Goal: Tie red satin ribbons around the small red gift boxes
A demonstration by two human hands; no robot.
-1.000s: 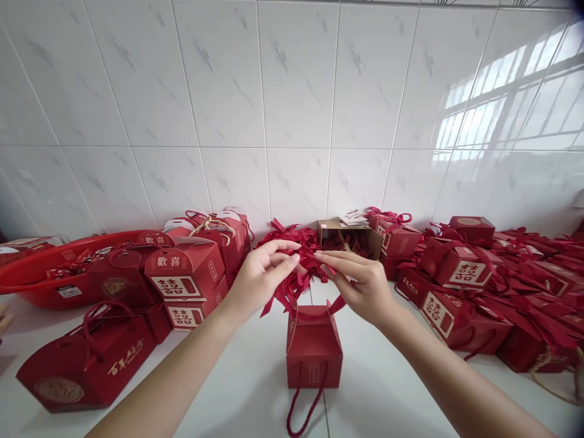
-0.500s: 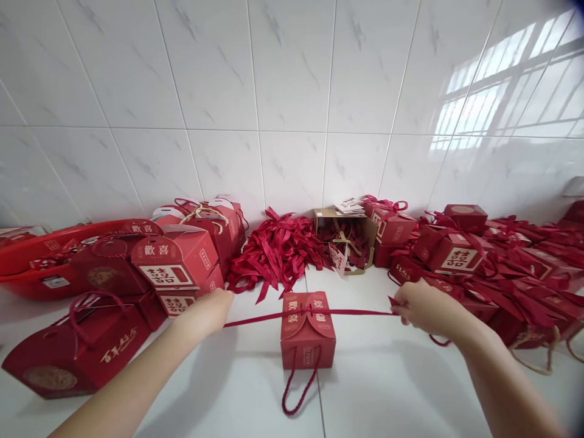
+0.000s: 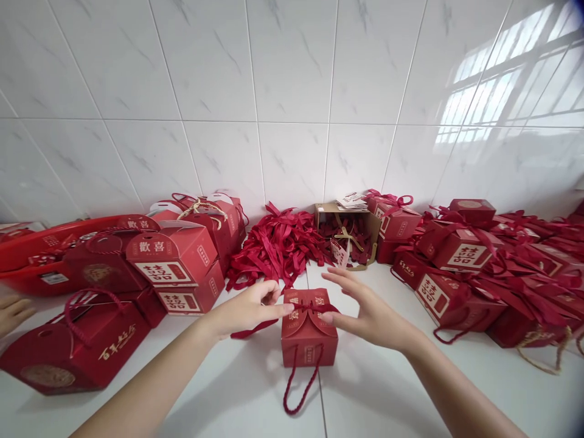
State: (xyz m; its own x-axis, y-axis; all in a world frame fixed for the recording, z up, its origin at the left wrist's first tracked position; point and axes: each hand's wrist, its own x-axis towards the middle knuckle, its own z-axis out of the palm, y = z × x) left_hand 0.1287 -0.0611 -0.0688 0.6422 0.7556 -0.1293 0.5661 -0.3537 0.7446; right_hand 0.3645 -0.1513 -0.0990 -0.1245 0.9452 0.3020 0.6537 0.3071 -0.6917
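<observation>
A small red gift box (image 3: 309, 350) stands upright in front of me, its rounded top flaps closed and a twisted rope handle (image 3: 298, 407) hanging down its near side. A dark red ribbon (image 3: 255, 331) runs across the top, with a loose tail trailing left. My left hand (image 3: 250, 309) is at the box's left top edge, fingers curled and thumb on the ribbon. Over the right top edge, my right hand (image 3: 369, 310) has its fingers stretched apart, the thumb tip touching the ribbon near the middle. The ribbon's right end is hidden by this hand.
Behind the box lies a heap of loose red ribbons (image 3: 278, 243), beside an open cardboard box (image 3: 328, 210). Red gift boxes (image 3: 182, 255) and a red plastic basin (image 3: 27, 271) stand left. Many ribboned boxes (image 3: 456, 243) crowd the right. Another person's hand (image 3: 13, 313) shows at left.
Both hands have come inward from stretching the ribbon out sideways to the box top. The ribbon has gone slack, and my right fingers have spread. Another person's hand has appeared at the left edge.
</observation>
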